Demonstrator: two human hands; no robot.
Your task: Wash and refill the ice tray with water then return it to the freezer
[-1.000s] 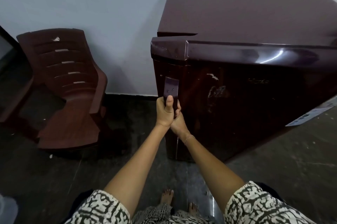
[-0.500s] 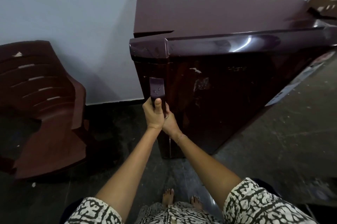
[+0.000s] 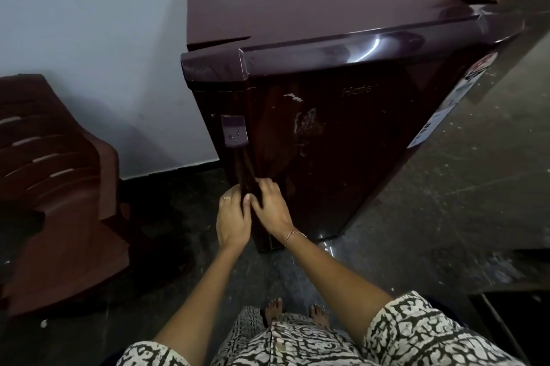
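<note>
A dark maroon single-door fridge [image 3: 342, 133] stands against the white wall, door closed. Its long vertical handle [image 3: 242, 163] runs down the door's left edge, with a square cap at the top. My left hand [image 3: 232, 221] and my right hand [image 3: 272, 209] both wrap the lower end of that handle, thumbs close together. No ice tray is in view.
A stack of brown plastic chairs [image 3: 56, 187] stands on the left, close to the fridge. The floor [image 3: 446, 216] is dark polished stone. My bare feet [image 3: 294, 310] are just in front of the fridge. Stickers [image 3: 446, 103] cover the fridge's right side.
Both hands have slid down the handle from just under its top cap to its lower end. The view has shifted right, and the chairs sit further left.
</note>
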